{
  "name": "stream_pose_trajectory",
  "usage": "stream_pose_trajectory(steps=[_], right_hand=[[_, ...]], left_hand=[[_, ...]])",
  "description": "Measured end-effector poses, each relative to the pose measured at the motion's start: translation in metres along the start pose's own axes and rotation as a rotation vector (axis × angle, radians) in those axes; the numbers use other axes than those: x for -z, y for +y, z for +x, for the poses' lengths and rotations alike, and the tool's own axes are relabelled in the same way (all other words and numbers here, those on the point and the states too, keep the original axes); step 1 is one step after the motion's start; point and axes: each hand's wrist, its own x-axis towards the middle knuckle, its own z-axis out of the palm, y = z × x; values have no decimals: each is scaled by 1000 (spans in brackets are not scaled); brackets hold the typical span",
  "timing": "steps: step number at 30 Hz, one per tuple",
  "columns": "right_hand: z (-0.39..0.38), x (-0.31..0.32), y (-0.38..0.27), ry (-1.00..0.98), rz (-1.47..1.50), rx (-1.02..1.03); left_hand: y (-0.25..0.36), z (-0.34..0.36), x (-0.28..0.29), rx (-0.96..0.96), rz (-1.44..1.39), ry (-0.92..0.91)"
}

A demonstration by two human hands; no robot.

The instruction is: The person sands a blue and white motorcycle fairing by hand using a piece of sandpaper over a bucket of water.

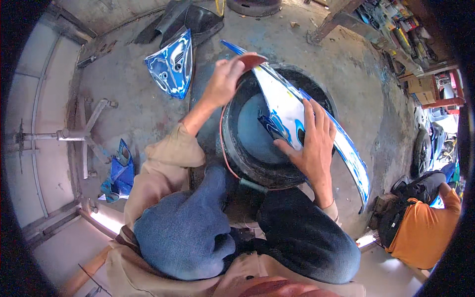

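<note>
A long blue and white motorcycle body panel (277, 91), its paint patchy with white areas, lies slanted across a black round tub (230, 143) of cloudy water. My right hand (316, 136) grips the panel near its middle, thumb on the near edge and fingers over the far side. Up at the panel's narrow far end, my left hand (223, 81) pinches a folded piece of reddish-brown sandpaper (253, 60) against the surface. The side of the sandpaper facing the panel is hidden.
On the concrete floor to the left lie a blue and white panel (170, 67) and a smaller blue piece (118, 173). A black plastic part (190, 22) sits beyond. A metal stand (91, 133) is at left, a cluttered shelf (396, 29) far right. A person in orange (420, 230) crouches at right.
</note>
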Motion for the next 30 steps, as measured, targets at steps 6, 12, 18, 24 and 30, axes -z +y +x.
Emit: stream_pose_trajectory(steps=[6,12,18,24,30], right_hand=[[-1,0,1,0,0,-17],[-2,-1,0,0,1,2],[-2,0,3,-2,5,-14],[-2,2,3,13,22,14],[-10,11,0,-43,94,50]], left_hand=[[10,11,1,65,-13,235],[4,11,18,119,183,209],[12,7,-14,-150,244,223],[-3,20,23,191,156,248],[29,-32,10,-86,326,143]])
